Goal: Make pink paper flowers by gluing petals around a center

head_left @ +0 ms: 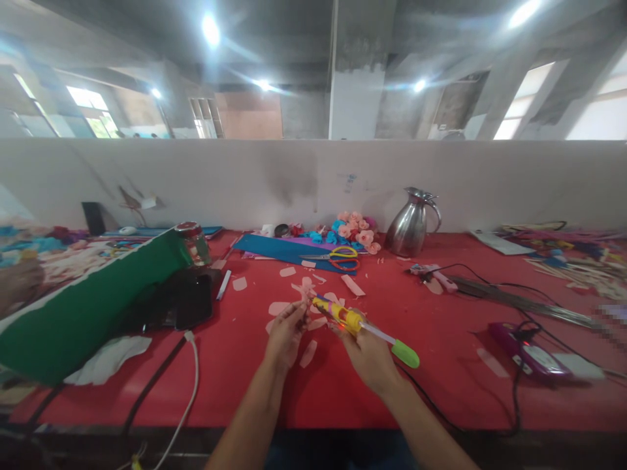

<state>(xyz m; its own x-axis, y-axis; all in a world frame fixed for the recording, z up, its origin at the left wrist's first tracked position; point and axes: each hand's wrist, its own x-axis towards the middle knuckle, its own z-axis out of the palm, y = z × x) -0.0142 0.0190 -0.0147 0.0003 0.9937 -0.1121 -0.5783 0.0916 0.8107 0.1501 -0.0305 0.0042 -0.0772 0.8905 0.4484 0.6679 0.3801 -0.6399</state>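
One left hand [288,326] holds one pink piece [307,286]; one right hand [371,359], one glue gun [351,320].

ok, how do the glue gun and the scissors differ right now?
Use: the glue gun is held in the right hand; the scissors lie unheld on the blue sheet.
Position: the glue gun is close to the left hand; the scissors are farther back.
Colour: the glue gun is mostly yellow; the scissors have metal blades, one yellow handle and one red-orange.
Shared: both show yellow.
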